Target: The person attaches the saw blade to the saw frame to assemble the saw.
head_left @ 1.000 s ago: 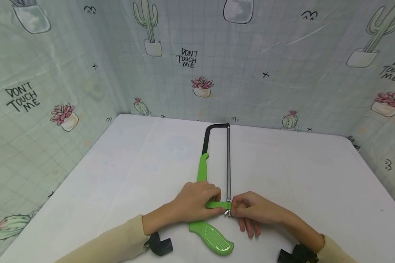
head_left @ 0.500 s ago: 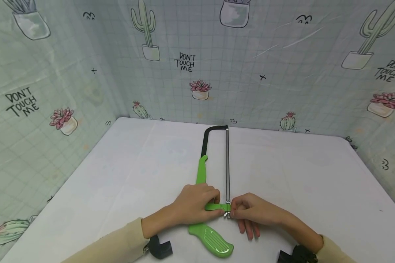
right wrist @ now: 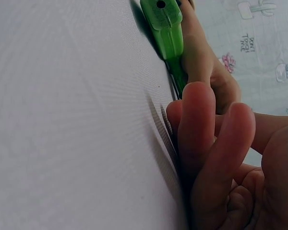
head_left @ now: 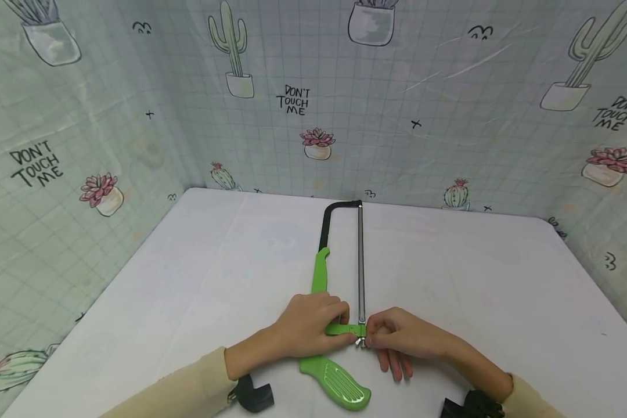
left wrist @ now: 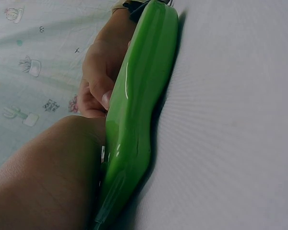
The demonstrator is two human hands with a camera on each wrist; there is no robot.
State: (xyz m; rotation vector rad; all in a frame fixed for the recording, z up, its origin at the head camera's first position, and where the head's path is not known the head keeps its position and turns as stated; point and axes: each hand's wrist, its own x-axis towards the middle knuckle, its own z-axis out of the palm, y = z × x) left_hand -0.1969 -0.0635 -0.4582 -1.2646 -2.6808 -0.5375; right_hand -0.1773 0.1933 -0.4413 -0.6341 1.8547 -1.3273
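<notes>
A hacksaw [head_left: 320, 270] with a green and black frame lies flat on the white table, its blade [head_left: 361, 264] on the right side. My left hand [head_left: 310, 325] holds the green frame just above the handle, thumb along the short green crosspiece [head_left: 345, 329]. At the blade's near end sits a small silver wing nut [head_left: 361, 342]. My right hand [head_left: 404, 332] pinches at that wing nut with thumb and index finger, its other fingers hanging loosely below. In the left wrist view the green handle [left wrist: 139, 91] hides most of the left fingers.
A patterned cloth [head_left: 376, 104] printed with cacti rises behind the white table [head_left: 480, 278] and along both sides. Black wrist mounts [head_left: 254, 393] sit by the cuffs, low in the head view.
The head view has tilted slightly, so everything sits a little lower. Both hands and the hacksaw keep nearly the same pose.
</notes>
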